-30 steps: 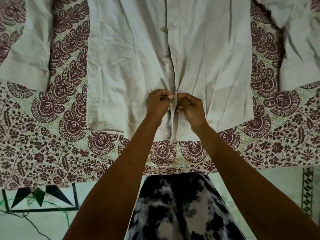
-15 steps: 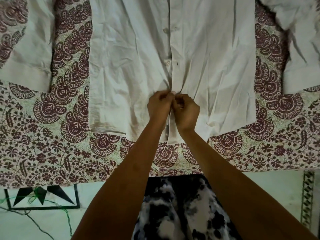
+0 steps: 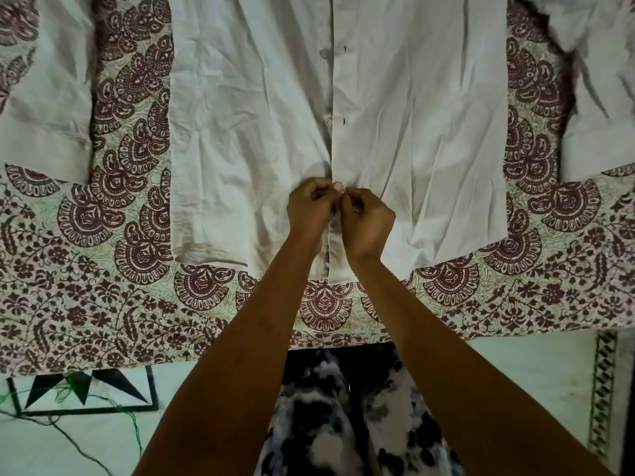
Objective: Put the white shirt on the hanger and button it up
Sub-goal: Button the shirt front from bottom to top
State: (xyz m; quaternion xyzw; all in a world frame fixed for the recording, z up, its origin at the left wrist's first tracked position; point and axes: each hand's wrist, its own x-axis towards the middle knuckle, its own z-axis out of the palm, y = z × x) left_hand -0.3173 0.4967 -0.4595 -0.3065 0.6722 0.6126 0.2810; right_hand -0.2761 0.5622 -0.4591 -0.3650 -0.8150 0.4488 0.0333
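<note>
Bedspread (image 3: pixel 103 214): patterned maroon cloth under everything; its near edge lies below the wrists, with bare floor (image 3: pixel 515 389) beyond it toward the person.
White shirt (image 3: pixel 412 132): spread flat, front up, running away from both hands; hem just behind the wrists; open cloth to either side.
Sleeves: one far left of the left hand (image 3: pixel 311 207), one far right of the right hand (image 3: pixel 366 219).
Hands: knuckles touching at the placket, both curled, pinching the shirt's front edges together.
Buttons (image 3: pixel 328 122): two undone ones beyond the fingertips.
Change: hands closer together than a second ago; placket gap below them narrower.
</note>
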